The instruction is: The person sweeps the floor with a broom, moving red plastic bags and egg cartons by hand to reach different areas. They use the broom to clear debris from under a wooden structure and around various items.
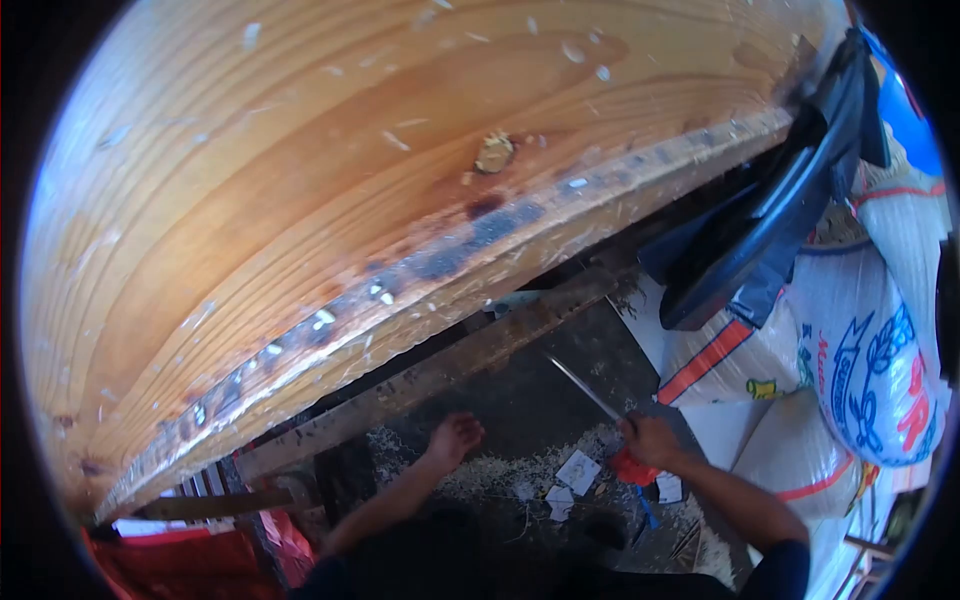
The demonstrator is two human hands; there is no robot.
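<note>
My right hand (648, 443) is closed around the dark handle of a long, thin metal rod-like tool (582, 387), which points up and to the left over the dark floor. Its exact kind does not show. Loosely curled, my left hand (457, 438) hangs over the floor, with nothing visible in its fingers. Above both hands a large varnished wooden board (330, 190) fills the upper view, white grains and chips scattered on it. A red object (632, 468) lies just below my right hand, near torn white paper pieces (578, 472).
White printed sacks (865, 350) stand stacked on the right, with a black plastic sheet or bag (770, 230) hanging by the board's end. Pale grains litter the dark floor (590, 345). A wooden beam (440, 385) runs below the board. Red material (180, 565) lies lower left.
</note>
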